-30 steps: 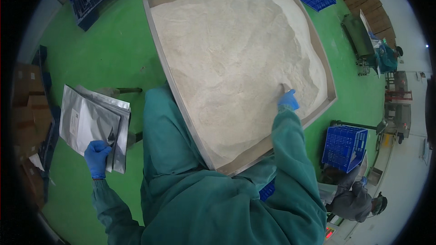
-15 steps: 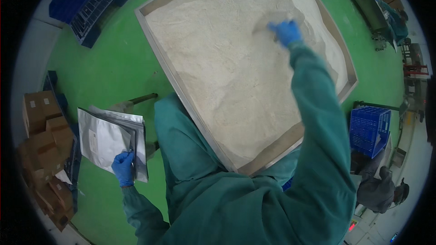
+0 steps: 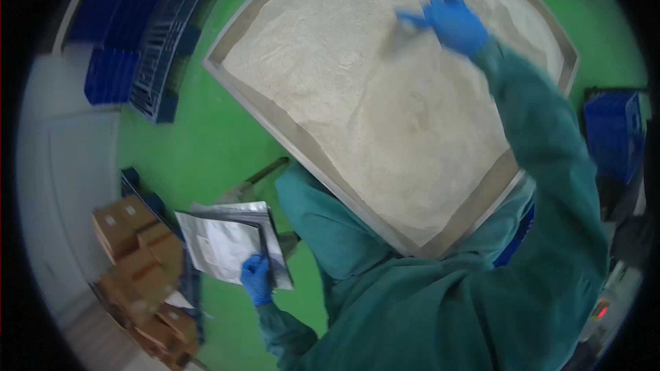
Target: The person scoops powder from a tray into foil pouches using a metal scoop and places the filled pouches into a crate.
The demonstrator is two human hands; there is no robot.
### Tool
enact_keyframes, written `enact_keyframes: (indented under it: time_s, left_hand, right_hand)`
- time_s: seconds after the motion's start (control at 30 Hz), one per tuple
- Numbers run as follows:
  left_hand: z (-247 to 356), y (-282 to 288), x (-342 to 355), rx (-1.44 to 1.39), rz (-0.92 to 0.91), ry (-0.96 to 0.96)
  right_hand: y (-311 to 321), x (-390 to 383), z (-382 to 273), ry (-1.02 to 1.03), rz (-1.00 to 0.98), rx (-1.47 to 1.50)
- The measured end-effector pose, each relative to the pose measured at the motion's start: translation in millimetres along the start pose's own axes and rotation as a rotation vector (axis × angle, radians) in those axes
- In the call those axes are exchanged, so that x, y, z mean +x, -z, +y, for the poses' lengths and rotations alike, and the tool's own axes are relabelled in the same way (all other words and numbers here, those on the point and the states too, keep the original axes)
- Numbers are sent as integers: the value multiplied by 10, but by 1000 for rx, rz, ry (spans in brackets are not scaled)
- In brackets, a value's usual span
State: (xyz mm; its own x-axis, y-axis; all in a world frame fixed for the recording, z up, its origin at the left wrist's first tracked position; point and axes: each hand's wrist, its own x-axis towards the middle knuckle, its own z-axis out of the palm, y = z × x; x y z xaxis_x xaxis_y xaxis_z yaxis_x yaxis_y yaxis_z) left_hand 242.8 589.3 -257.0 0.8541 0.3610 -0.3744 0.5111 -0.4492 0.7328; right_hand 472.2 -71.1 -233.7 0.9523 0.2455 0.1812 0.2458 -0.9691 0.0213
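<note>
Tray (image 3: 295, 136), one: metal, low-walled, one corner toward the wearer. Contents: off-white powder (image 3: 309, 41), uneven surface. Right grip (image 3: 459, 26), blue-gloved: over the powder, motion-blurred, on a greyish hand tool (image 3: 397, 42), exact kind unclear. Left grip (image 3: 256, 279), blue-gloved: fingers closed on the lower edge of silver foil pouches (image 3: 234, 244), several, overlapping. Garment (image 3: 412, 316): teal, long-sleeved. Floor (image 3: 199, 144): green. Cardboard boxes (image 3: 141, 268): brown, piled at left. Plastic crates (image 3: 111, 74): blue, upper left. Further crate (image 3: 612, 130): blue, right edge. Indicator (image 3: 602, 312): red, lit, lower right.
</note>
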Motion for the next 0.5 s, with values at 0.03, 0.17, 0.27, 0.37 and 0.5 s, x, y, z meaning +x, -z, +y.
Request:
enact_keyframes:
  time_s: [0.03, 0.17, 0.27, 0.37, 0.5]
  left_hand:
    - [-53, 28, -15, 0, -9, -19]
    - [-20, -59, 38, 31, -31, -30]
    - [30, -55, -7, -13, 2, -7]
    - [29, 25, -62, 11, 11, 24]
    - [125, 22, 31, 50, -26, 10]
  right_hand:
    - [130, 357, 12, -64, 29, 7]
    - [-813, 923, 69, -418, -286, 176]
    - [-1565, 299, -1057, -544, -394, 483]
    - [-1304, -90, -1314, 201, -734, 165]
    - [-475, -585, -1023, 314, -665, 136]
